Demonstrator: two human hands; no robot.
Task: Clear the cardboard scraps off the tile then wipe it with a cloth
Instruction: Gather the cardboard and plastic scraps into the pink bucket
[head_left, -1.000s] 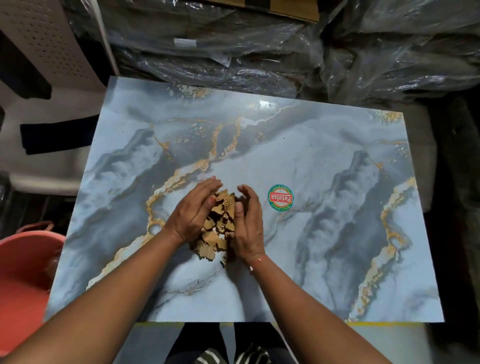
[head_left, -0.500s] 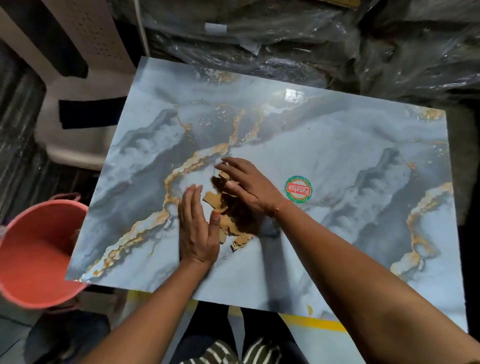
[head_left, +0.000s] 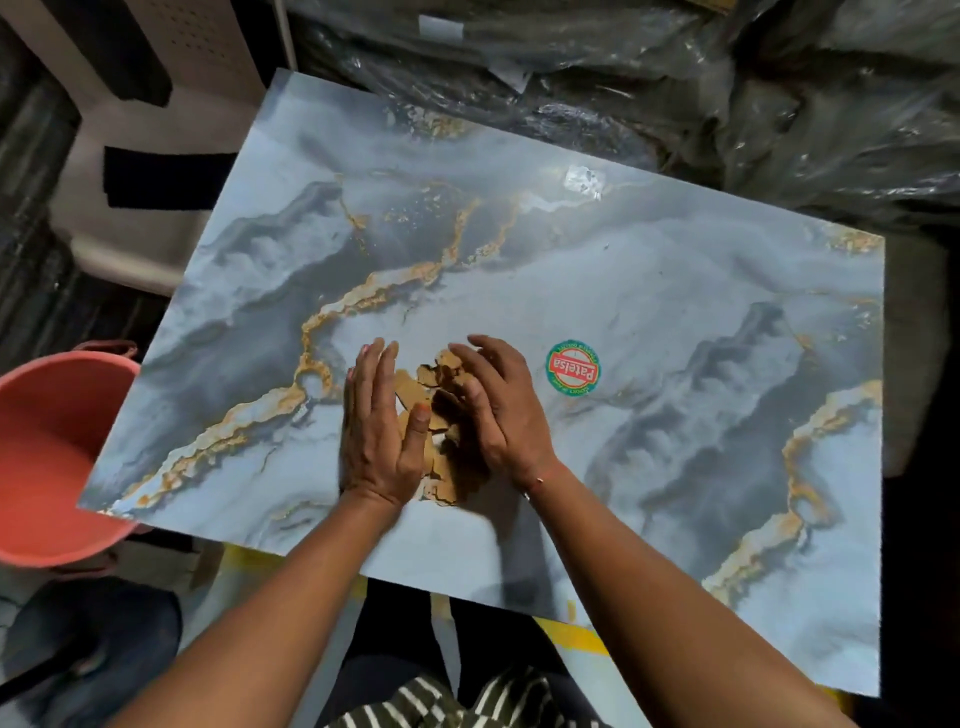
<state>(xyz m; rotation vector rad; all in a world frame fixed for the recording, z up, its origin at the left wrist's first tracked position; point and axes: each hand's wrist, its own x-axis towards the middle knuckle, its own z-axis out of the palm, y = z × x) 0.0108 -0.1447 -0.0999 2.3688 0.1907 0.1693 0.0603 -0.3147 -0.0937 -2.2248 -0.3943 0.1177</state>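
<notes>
A large blue-grey marble-pattern tile with gold veins lies flat in front of me. A small heap of brown cardboard scraps sits near its middle. My left hand lies flat on the tile against the heap's left side, fingers together, thumb on the scraps. My right hand is cupped over the heap's right side, fingers curved onto the pieces. The two hands press the scraps between them. No cloth is in view.
A round red-and-green sticker sits on the tile right of my right hand. An orange bucket stands off the tile's left edge. Plastic-wrapped bundles lie behind the tile, a white plastic chair at the back left.
The right hand has drawn back from the far side of the heap to its right side. The left hand has closed in on the scraps, and the heap is tighter. My head moved.
</notes>
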